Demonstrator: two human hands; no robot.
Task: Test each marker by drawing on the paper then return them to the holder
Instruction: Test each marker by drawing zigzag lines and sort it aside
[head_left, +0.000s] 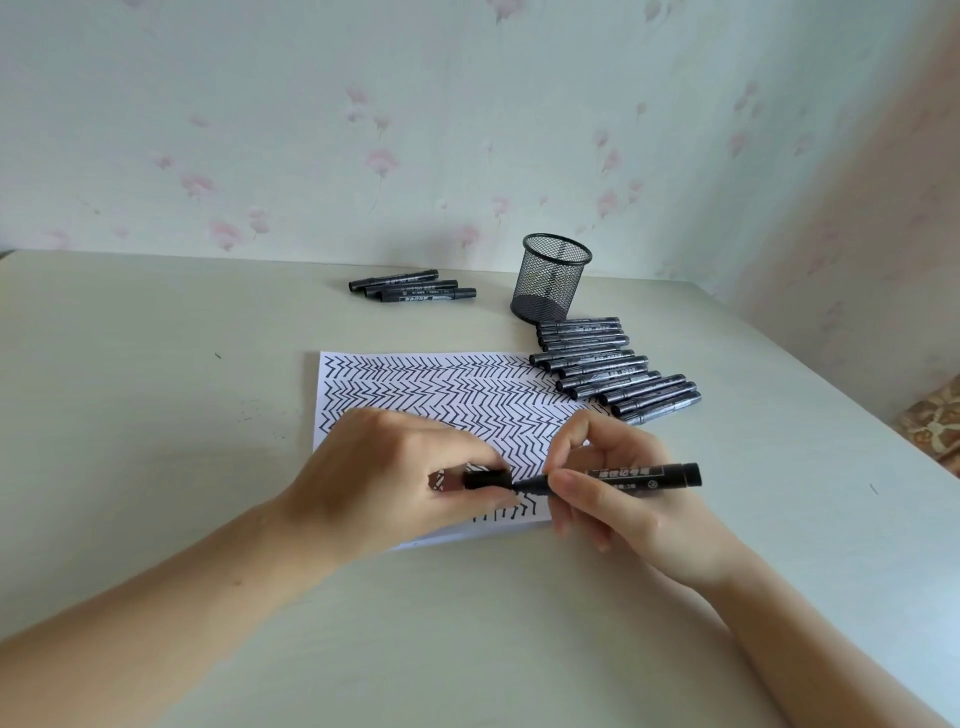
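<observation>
Over the near edge of the zigzag-covered paper (415, 384), the left hand (374, 478) pinches the cap (485, 478) in line with the black marker (623, 475) gripped by the right hand (618, 493), its long axis left-right, mesh holder (553, 278) beyond, nearer the right hand.

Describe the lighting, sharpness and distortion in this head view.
Head view: soft, even daylight with no glare; only faint shadows under the hands, left hand and right hand. Wide-angle bending curves the table edges. The label on the marker is readable but soft; print on the far markers is blurred.
</observation>
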